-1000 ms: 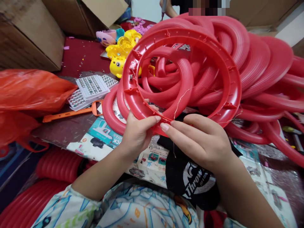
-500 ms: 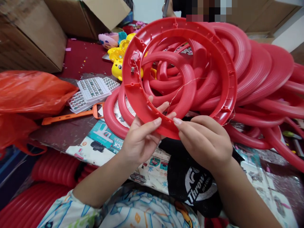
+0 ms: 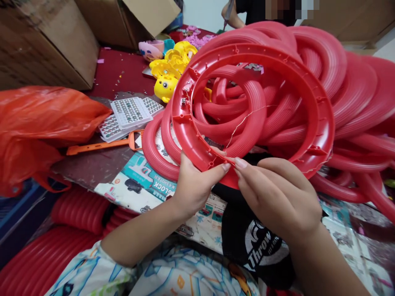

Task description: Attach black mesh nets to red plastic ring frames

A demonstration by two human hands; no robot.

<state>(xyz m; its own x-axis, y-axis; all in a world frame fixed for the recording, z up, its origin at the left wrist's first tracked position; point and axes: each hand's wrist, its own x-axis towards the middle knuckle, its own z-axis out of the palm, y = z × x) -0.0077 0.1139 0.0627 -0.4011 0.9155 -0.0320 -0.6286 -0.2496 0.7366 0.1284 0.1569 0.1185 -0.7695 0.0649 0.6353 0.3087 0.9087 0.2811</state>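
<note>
A red plastic ring shell (image 3: 188,133), hollow side toward me, shows its ribs and screw posts and tilts over a heap of ribbed red rings. My left hand (image 3: 196,183) is closed on its near rim, thumb inside the channel. Beside that thumb, the fingertips of my right hand (image 3: 279,195) pinch at the inner rim, where a thin pale wire (image 3: 251,112) runs; the exact grip is partly hidden. The wire follows the inner edge, and a loose length crosses the ring's opening. A small metallic part (image 3: 184,101) sits in the channel at left.
Ribbed red rings (image 3: 321,53) pile up behind and right. At left are an orange bag (image 3: 46,123), button-cell trays (image 3: 131,113), an orange strip (image 3: 98,146) and yellow toy shells (image 3: 165,87). A black printed pouch (image 3: 237,230) lies near me. Across the table, a person's hand (image 3: 236,19) holds a tool.
The ring shell has tipped flatter and sits lower and further right in view. My left thumb has slid along the rim toward my right fingertips. The whole view has shifted slightly.
</note>
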